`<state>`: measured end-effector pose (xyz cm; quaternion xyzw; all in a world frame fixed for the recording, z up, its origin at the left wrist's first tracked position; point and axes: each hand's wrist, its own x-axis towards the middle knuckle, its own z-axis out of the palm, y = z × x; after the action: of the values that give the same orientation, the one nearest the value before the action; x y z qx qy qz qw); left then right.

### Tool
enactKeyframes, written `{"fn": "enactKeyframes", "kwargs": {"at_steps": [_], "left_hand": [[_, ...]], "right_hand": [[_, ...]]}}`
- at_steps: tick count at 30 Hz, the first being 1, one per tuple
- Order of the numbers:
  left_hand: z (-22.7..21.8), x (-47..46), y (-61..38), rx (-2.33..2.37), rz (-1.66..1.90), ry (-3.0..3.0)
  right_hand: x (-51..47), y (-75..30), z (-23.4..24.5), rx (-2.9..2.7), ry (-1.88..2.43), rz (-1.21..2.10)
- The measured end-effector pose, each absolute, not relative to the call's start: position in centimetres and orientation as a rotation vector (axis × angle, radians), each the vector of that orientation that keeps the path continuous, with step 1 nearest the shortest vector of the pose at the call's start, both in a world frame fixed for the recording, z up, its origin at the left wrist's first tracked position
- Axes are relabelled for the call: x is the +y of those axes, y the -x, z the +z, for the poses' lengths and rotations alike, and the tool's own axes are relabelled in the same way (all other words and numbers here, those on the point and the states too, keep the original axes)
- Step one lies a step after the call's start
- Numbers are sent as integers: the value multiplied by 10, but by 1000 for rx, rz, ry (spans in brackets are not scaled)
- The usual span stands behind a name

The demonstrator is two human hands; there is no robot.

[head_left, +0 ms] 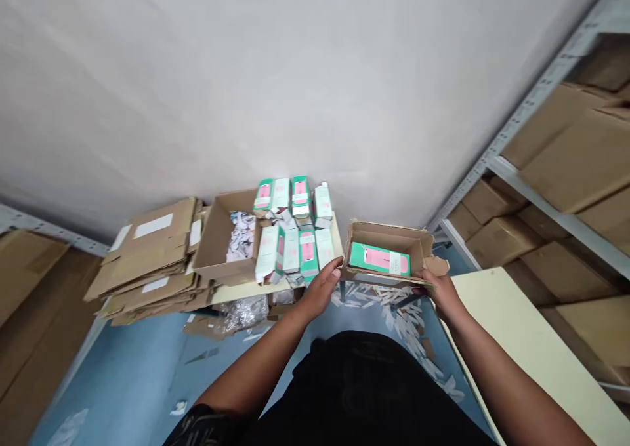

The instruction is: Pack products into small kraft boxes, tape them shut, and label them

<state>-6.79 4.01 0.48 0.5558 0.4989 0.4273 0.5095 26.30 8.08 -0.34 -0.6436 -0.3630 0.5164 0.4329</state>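
Between my two hands I hold an open cardboard box (388, 231) above the gap between two tables. My left hand (322, 287) grips its left end, and my right hand (440, 290) grips the right end beside a torn flap. Inside the box lies a green product box (380, 259) with a pink picture and a white label. To the left of my left hand, several similar green and white product boxes (308, 252) stand in a cluster. Next to them is a larger open carton (226, 272) with crumpled paper (241, 236) inside.
Flattened cardboard boxes (152, 236) are stacked at the left. Shelving (497, 151) with brown cartons rises on the right, beside a pale tabletop (522, 341). White paper strips (413, 331) and clear plastic wrap (246, 311) lie below table height. A wall is straight ahead.
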Motion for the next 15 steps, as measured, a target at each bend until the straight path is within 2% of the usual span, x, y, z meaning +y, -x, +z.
{"fn": "enactKeyframes", "kwargs": {"at_steps": [4, 8, 10, 12, 15], "left_hand": [[24, 48, 182, 1419, 1052, -1452], [32, 87, 294, 1947, 996, -1486], [25, 113, 339, 2169, 740, -1486], [11, 138, 373, 2240, 315, -1467], [-17, 164, 400, 2187, 130, -1410]], "right_hand": [[93, -184, 13, -847, 1578, 1408], [98, -125, 22, -842, 1579, 1424], [100, -104, 25, -866, 1604, 1428], [103, -88, 27, -898, 1636, 1433], [109, -72, 26, -996, 1663, 1443]]}}
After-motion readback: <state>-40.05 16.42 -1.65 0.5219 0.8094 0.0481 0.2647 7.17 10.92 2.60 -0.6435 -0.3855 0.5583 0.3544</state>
